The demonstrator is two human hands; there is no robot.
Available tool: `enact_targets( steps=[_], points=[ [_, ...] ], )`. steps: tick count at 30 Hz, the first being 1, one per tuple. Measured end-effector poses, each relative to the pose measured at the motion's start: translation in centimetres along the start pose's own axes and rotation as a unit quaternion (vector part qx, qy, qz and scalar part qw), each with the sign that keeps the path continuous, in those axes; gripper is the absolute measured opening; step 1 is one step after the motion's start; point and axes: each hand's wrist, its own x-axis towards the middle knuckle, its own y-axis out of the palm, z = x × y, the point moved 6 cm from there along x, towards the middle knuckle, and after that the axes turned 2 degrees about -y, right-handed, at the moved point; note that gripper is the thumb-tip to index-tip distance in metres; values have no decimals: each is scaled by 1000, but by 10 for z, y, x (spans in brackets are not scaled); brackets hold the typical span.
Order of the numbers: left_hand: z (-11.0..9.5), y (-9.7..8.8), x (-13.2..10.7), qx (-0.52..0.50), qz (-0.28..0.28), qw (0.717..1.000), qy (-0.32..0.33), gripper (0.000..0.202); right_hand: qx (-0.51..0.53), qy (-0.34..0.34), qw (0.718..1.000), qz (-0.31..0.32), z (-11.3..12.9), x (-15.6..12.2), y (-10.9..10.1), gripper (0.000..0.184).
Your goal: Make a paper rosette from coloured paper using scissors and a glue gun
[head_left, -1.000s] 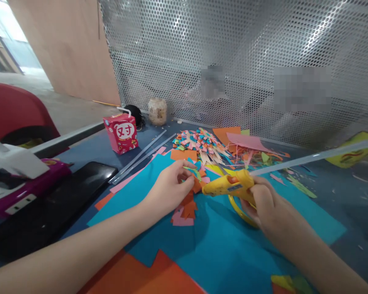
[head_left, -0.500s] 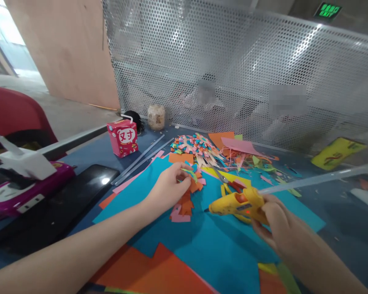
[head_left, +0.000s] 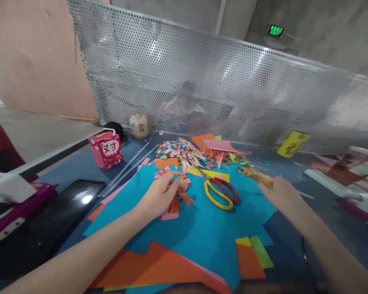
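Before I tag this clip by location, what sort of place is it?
Perhaps an indoor craft workshop: a perforated metal partition stands behind the table, a green exit sign shows above it, and scissors lie on coloured paper.

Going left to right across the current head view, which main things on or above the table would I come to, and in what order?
Purple-and-white device, red drink box, left hand, scissors, yellow glue gun held in the right hand, brown-and-clear package.
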Motion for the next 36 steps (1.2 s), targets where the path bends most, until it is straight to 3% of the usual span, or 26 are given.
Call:
enact_targets(
  steps=[2, 4, 6, 8, 11, 17, 22, 28, 34, 36],
  points=[
    [-2, 1, -1, -3, 21, 1000, 0, 35, -82, -17, 996, -36, 17, -1, -5, 23],
    [-3, 0, -2, 25, 30, 999, 10, 36, -37, -138, 989, -46, 59, -8, -15, 17],
    [-3, -3, -2, 91, 25, 995, 30, 38, 67, -312, 947, -43, 112, -23, -29, 14],
    [-2, -8, -2, 168, 15, 984, 54, 42, 124, -431, 893, -43, 151, -40, -42, 14],
    [1, -12, -4, 229, 7, 970, 83, 47, 160, -489, 857, -11, 177, -55, -43, 15],
    [2, -7, -3, 253, 4, 961, 113, 56, 186, -524, 831, 13, 172, -72, -24, 23],
    [3, 6, -1, 257, 42, 958, 122, 56, 231, -539, 808, -50, 173, -74, -30, 32],
    [8, 7, -2, 236, 49, 966, 91, 58, 253, -551, 792, -70, 176, -71, -38, 34],
    [9, 7, -4, 251, 37, 963, 93, 58, 266, -538, 796, -75, 173, -70, -38, 36],
    [7, 7, -5, 253, 34, 962, 98, 60, 272, -505, 816, -71, 172, -68, -32, 44]
  ],
)
